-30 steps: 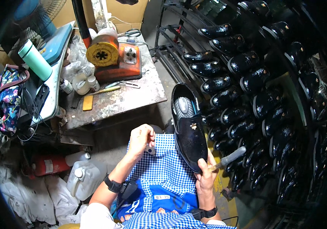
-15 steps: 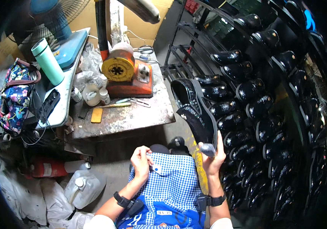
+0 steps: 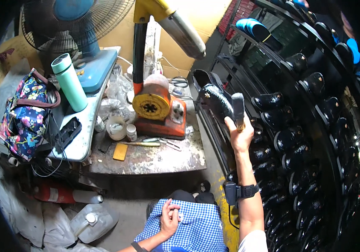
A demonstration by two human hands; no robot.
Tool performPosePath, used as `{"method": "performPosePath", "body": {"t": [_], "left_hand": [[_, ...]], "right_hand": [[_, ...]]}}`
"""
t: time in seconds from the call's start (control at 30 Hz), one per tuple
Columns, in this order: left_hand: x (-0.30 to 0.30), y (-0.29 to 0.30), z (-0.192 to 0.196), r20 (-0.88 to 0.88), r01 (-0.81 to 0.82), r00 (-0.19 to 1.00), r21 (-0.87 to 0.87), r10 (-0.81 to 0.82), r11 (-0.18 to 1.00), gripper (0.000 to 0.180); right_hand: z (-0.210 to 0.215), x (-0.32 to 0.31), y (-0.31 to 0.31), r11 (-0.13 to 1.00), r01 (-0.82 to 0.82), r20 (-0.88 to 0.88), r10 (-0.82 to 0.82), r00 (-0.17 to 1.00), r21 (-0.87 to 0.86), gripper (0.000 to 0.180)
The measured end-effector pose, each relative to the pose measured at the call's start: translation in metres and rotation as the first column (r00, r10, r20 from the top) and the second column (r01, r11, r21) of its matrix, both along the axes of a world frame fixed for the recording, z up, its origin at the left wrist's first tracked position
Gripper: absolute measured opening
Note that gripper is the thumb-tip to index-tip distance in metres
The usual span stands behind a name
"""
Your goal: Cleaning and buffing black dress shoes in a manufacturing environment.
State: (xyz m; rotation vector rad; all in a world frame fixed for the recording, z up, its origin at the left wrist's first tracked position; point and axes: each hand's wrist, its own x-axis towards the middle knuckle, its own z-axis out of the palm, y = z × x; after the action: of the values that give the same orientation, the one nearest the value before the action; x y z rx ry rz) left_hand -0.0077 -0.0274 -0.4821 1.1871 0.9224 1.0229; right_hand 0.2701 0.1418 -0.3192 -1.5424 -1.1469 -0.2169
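My right hand (image 3: 242, 136) reaches out toward the shoe rack, closed round a brush (image 3: 238, 107) with a dark grey, flat head that points up. In the same hand is a glossy black shoe (image 3: 214, 98), its toe end at my thumb and its opening facing away. The fingers behind the toe are hidden. My left hand (image 3: 170, 219) rests over the blue-and-white checked apron (image 3: 199, 229) on my lap. Its fingers are loosely bent and apart, and I see nothing held in them.
A rack (image 3: 268, 50) with rows of shiny black shoes fills the right. On the worktable (image 3: 163, 161) stand an orange machine (image 3: 159, 122), a white cup (image 3: 116, 128) and a yellow block (image 3: 120, 152). Left are a mint flask (image 3: 69, 84), flowered bag (image 3: 26, 113) and fan (image 3: 75, 25).
My right hand has moved forward and away from me with the shoe and brush. My left hand has loosened from the apron and lies lower in the picture. The view has shifted.
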Motion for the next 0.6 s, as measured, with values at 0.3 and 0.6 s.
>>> {"method": "performPosePath", "body": {"t": [0.3,0.6], "left_hand": [[0.002,0.011,-0.013,-0.083,0.038,0.996,0.054,-0.033,0.998,0.047],[0.004,0.016,-0.015,-0.051,0.056,0.997,0.044,-0.054,0.997,0.045]], "right_hand": [[0.036,-0.008,0.062,0.999,-0.031,-0.027,0.031,0.999,-0.015,0.060],[0.040,-0.009,0.076,0.999,-0.036,-0.010,0.036,0.999,0.024,0.056]]}}
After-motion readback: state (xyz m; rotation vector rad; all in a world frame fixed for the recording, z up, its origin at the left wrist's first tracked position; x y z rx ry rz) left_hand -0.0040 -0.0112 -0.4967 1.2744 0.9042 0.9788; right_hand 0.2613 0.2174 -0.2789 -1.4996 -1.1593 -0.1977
